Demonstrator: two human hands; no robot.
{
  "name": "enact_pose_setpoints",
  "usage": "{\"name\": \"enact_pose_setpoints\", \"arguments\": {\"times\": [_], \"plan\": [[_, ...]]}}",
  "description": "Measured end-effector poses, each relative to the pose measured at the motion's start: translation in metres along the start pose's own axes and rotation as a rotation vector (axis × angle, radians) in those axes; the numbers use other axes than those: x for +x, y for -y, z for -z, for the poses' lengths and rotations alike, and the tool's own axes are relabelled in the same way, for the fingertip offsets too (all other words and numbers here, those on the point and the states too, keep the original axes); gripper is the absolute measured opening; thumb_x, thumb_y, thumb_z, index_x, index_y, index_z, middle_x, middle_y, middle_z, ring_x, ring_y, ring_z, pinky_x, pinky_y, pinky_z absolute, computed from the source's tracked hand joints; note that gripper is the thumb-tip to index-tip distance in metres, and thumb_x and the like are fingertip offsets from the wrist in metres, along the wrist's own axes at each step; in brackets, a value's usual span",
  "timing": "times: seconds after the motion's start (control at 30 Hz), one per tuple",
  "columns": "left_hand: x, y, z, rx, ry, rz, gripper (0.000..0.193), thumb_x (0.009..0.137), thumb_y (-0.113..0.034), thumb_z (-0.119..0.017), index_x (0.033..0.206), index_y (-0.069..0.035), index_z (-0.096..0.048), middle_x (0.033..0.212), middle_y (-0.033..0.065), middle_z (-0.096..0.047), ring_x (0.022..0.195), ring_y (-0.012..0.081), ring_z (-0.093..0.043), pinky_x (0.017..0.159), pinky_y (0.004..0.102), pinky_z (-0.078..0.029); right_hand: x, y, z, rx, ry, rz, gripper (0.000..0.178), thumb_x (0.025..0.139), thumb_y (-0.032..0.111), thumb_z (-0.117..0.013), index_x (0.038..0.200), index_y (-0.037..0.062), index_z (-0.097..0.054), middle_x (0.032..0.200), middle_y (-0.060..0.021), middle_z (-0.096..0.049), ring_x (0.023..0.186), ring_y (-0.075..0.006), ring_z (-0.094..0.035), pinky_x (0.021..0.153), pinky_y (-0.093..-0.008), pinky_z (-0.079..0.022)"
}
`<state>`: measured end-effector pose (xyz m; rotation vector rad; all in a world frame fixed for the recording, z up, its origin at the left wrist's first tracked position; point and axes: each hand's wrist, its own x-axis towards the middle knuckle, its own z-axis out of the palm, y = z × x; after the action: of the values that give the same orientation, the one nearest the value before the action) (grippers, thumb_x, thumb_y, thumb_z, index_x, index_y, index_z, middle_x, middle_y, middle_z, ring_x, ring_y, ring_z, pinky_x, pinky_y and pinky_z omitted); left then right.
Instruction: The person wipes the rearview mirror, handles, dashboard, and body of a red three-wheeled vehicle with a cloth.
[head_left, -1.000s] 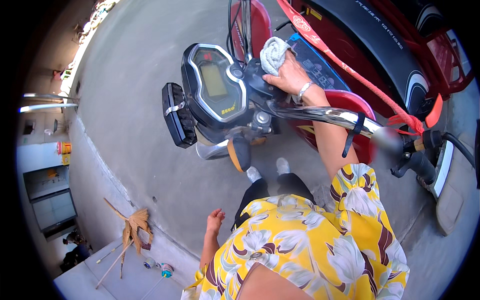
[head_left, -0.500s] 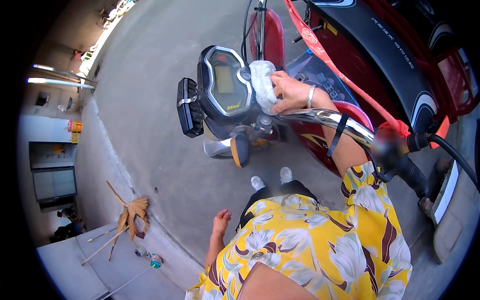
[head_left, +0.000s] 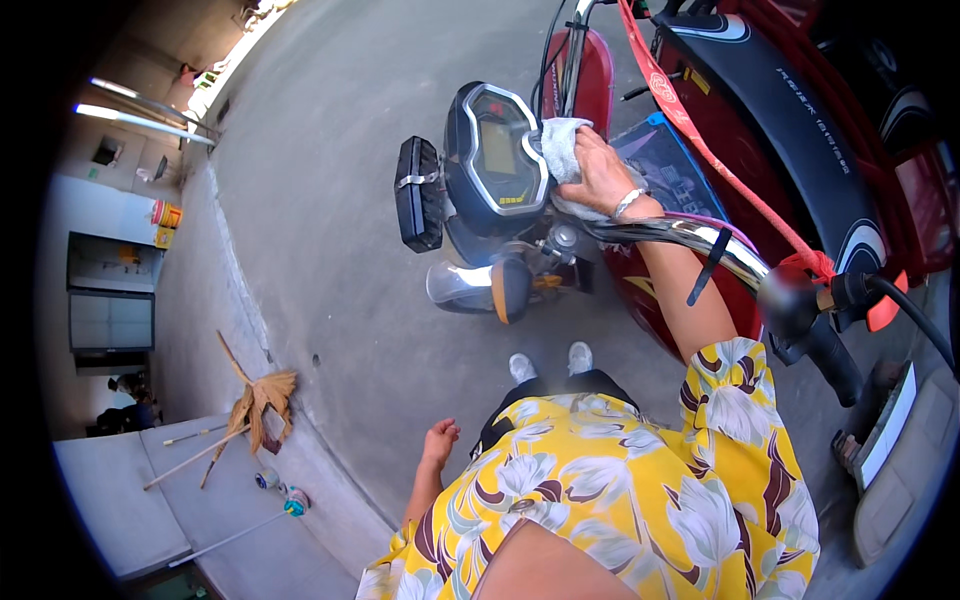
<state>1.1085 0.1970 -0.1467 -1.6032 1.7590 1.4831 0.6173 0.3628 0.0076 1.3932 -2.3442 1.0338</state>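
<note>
With its fingers bent, my right hand (head_left: 600, 180) grips a light grey-white cloth (head_left: 564, 146), pressing it onto the handlebar's middle. The cloth bunches under my palm, just right of the dashboard display (head_left: 503, 150) of a red three-wheeled vehicle; part of it is hidden by the hand. My right forearm reaches across the chrome handlebar (head_left: 700, 240), which has a black strap (head_left: 709, 266) around it. Apart from the vehicle, my left hand (head_left: 440, 440) hangs low beside my body, empty, its fingers loosely curved.
A black rectangular lamp (head_left: 418, 194) and an orange-and-black turn signal (head_left: 510, 290) stick out by the display. At right are a black grip (head_left: 830, 360), a red ribbon (head_left: 720, 160) and a seat (head_left: 905, 470). A dried-leaf broom (head_left: 262, 405) and mops lie at lower left.
My right hand has shifted slightly down and turned, and the cloth is now more crumpled beneath it. The whole view has swung, moving the vehicle rightward. My left hand stays hanging.
</note>
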Motion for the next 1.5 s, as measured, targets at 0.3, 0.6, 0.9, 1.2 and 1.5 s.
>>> {"name": "enact_pose_setpoints", "arguments": {"times": [0.3, 0.6, 0.9, 1.2, 1.5], "plan": [[-0.001, -0.012, -0.001, -0.048, -0.034, -0.049, 0.031, 0.082, -0.011, -0.05, 0.111, 0.001, -0.051, 0.089, 0.0075, -0.061, 0.072, 0.0114, -0.055, 0.069, 0.0235, -0.045, -0.016, -0.012, 0.05, 0.858, 0.335, -0.438, 0.028, 0.062, -0.005, -0.056, 0.089, -0.0003, -0.059, 0.083, -0.0052, -0.062, 0.078, -0.0133, -0.058, 0.074, -0.0263, -0.044], [-0.014, 0.007, -0.006, -0.031, -0.01, 0.064, 0.031, 0.082, -0.01, -0.049, 0.111, 0.001, -0.051, 0.089, 0.007, -0.061, 0.073, 0.0119, -0.055, 0.068, 0.024, -0.045, 0.032, 0.014, -0.01, 0.247, -0.001, 0.036, 0.033, 0.073, 0.015, -0.059, 0.105, 0.0041, -0.057, 0.107, -0.0146, -0.054, 0.111, -0.0361, -0.039, 0.094, -0.0384, -0.032], [-0.011, -0.022, -0.012, -0.111, -0.013, -0.049, 0.033, 0.082, -0.011, -0.05, 0.113, 0.001, -0.05, 0.091, 0.0078, -0.061, 0.08, 0.0129, -0.056, 0.073, 0.0241, -0.044, -0.009, 0.008, 0.074, -0.002, 0.476, 0.052, 0.036, 0.072, 0.032, -0.06, 0.084, -0.0016, -0.062, 0.101, -0.0178, -0.055, 0.112, -0.0349, -0.036, 0.093, -0.041, -0.031], [-0.1, -0.208, -0.032, 0.134, 0.364, -0.707, 0.035, 0.082, -0.007, -0.051, 0.117, -0.003, -0.048, 0.101, 0.011, -0.059, 0.091, 0.0176, -0.057, 0.078, 0.0285, -0.045, 0.002, 0.013, 0.028, -0.203, 0.493, 0.165, 0.023, 0.064, 0.03, -0.062, 0.069, 0.0072, -0.066, 0.08, -0.0075, -0.056, 0.094, -0.0254, -0.045, 0.071, -0.037, -0.04], [-0.074, -0.34, -0.122, 0.444, 0.05, -1.286, 0.054, 0.072, -0.002, -0.05, 0.123, 0.004, -0.033, 0.131, 0.0211, -0.03, 0.088, 0.0308, -0.058, 0.076, 0.039, -0.045, 0.007, 0.009, 0.023, 0.126, 0.23, -0.164, 0.055, 0.054, 0.017, -0.073, 0.105, 0.0029, -0.055, 0.098, -0.0114, -0.054, 0.096, -0.026, -0.047, 0.08, -0.0354, -0.042]]}}
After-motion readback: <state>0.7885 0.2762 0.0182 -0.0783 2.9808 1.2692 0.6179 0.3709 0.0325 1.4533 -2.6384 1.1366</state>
